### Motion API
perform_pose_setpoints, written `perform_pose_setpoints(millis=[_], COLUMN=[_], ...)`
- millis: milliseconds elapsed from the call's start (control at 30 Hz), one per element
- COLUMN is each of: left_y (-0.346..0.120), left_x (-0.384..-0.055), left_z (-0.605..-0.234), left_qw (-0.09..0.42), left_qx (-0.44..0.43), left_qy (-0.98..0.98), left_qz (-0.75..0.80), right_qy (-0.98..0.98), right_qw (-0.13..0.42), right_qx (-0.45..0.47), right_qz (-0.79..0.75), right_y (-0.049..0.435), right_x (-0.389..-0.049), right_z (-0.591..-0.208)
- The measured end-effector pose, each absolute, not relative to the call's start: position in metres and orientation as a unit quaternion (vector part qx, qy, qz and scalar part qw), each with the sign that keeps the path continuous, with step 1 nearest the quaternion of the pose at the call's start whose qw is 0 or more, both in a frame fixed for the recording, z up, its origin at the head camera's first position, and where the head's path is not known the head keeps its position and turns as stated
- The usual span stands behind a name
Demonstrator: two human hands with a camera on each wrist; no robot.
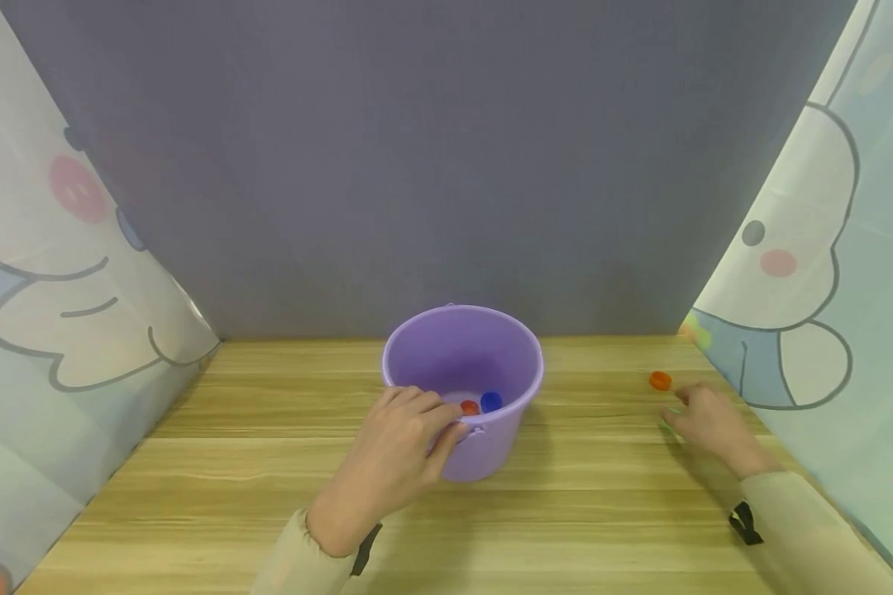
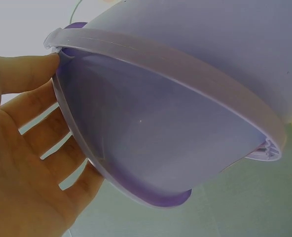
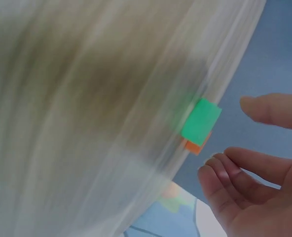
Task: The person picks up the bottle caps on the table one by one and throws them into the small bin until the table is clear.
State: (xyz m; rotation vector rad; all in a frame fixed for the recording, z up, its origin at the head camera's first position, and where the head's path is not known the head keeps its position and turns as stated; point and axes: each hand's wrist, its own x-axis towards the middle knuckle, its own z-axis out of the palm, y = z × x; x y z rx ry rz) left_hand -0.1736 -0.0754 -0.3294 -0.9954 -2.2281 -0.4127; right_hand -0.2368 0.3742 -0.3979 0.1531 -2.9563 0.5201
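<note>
A purple bucket (image 1: 494,454) stands upright at the middle of the wooden table. My left hand (image 1: 398,446) grips its near-left rim; in the left wrist view the thumb presses the bucket's rim (image 2: 151,58) near the handle joint, with the fingers along the other side. Inside lie a red cap-like piece (image 1: 470,407) and a blue round piece (image 1: 491,402). To the right, my right hand (image 1: 710,426) hovers low, thumb and fingers apart around a small green piece (image 3: 201,122), mostly hidden in the head view. An orange ring-shaped piece (image 1: 660,380) lies just beyond the fingertips.
The wooden table (image 1: 268,446) ends at a grey wall (image 1: 446,165) behind the bucket. Cartoon-printed curtains flank it, the right curtain (image 1: 804,330) close beside my right hand.
</note>
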Motion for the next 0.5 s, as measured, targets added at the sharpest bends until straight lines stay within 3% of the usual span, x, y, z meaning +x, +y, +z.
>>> perform_pose_setpoints(millis=[500], left_y=[-0.075], left_x=[-0.174], left_z=[-0.329], left_qw=[0.323], left_qx=[-0.379], left_qy=[-0.853], left_qz=[-0.158], right_qy=[-0.983], right_qw=[-0.006], right_qx=[0.023], right_qz=[0.181], right_y=[0.386], right_x=[-0.237], right_z=[-0.405])
